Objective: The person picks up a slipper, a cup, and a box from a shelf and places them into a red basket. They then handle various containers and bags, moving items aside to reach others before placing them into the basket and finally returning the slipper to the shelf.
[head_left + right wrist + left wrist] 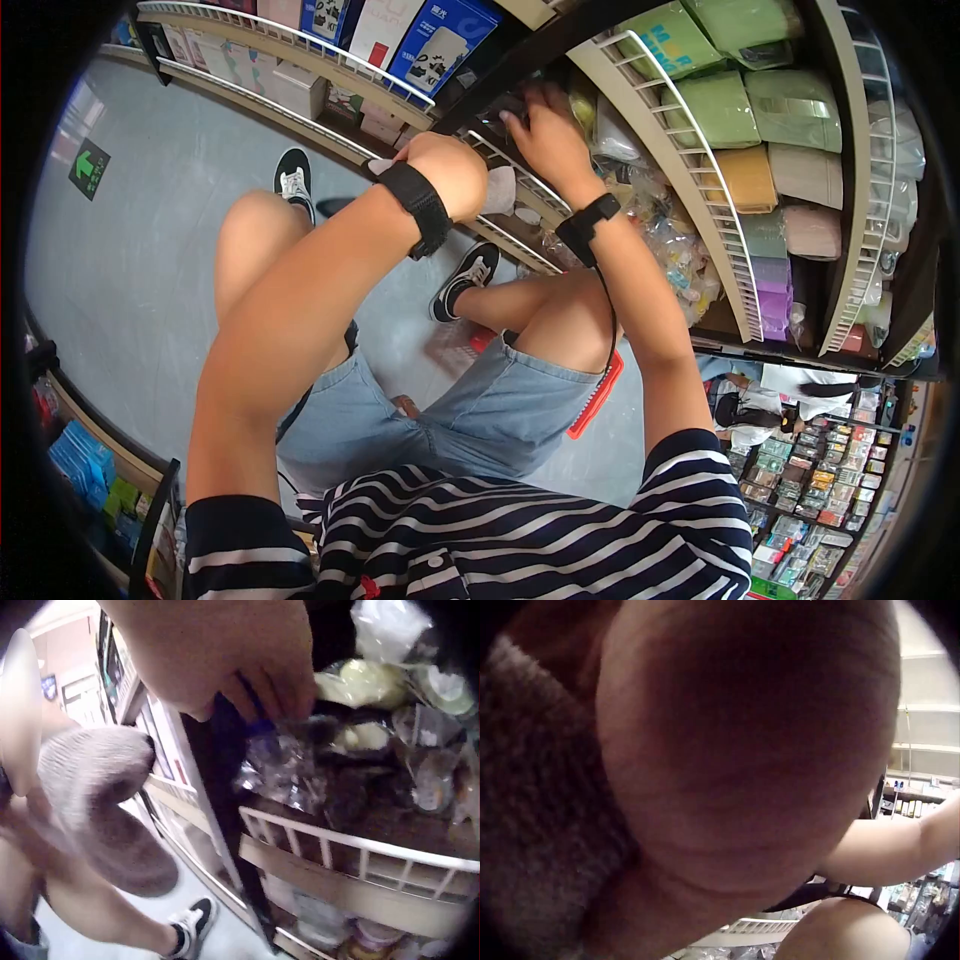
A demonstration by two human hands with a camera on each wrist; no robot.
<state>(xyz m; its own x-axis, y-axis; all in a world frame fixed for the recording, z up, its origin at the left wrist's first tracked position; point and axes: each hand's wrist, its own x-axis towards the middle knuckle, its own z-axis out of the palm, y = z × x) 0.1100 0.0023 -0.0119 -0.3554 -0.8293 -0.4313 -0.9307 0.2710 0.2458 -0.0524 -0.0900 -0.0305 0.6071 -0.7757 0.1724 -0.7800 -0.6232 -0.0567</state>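
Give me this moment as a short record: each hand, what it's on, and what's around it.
left hand: grips grey cloth
right hand: reaches into the shelf, fingers at clear plastic packets
right-hand grip: cannot tell
shelf front: white wire rail
neighbouring shelf: plastic-wrapped green packs
floor: red plastic object, partly hidden by a leg

Bunched grey cloth [112, 806] in front of a white-railed shelf [352, 843], crinkled clear packets [281, 769] inside.
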